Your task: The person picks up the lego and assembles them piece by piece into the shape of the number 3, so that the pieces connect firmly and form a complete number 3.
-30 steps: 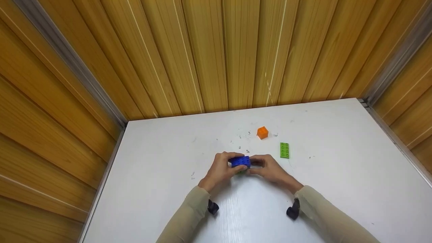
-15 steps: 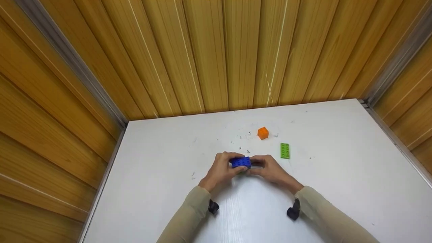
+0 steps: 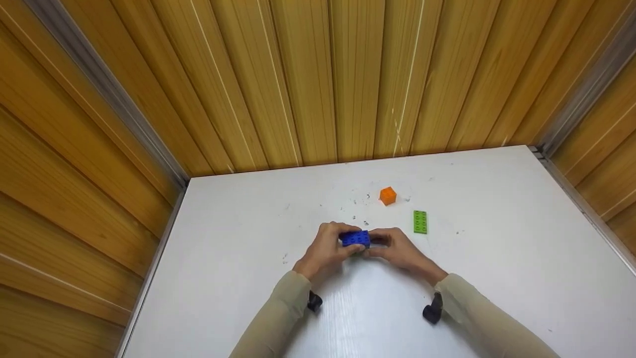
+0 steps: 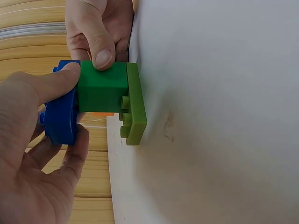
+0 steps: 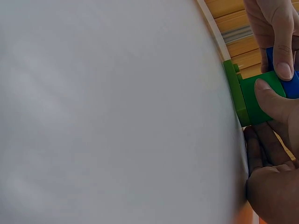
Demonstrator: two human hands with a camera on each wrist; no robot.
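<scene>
Unmoved, left hand (image 3: pixel 323 248) pinches blue brick (image 3: pixel 356 238), right hand (image 3: pixel 399 249) green block (image 4: pixel 103 89), clear only in wrist views

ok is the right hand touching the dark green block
Touching: the left wrist view shows the right hand with its thumb tip on the dark green block, no gap between them.

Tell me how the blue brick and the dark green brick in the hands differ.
The blue brick is flatter and longer; the dark green brick is thicker and stubbier. The blue brick is uppermost, while the dark green brick is below it, on a light green plate. The left hand pinches the blue brick; the right hand grips the dark green brick. Both are single-coloured.
</scene>
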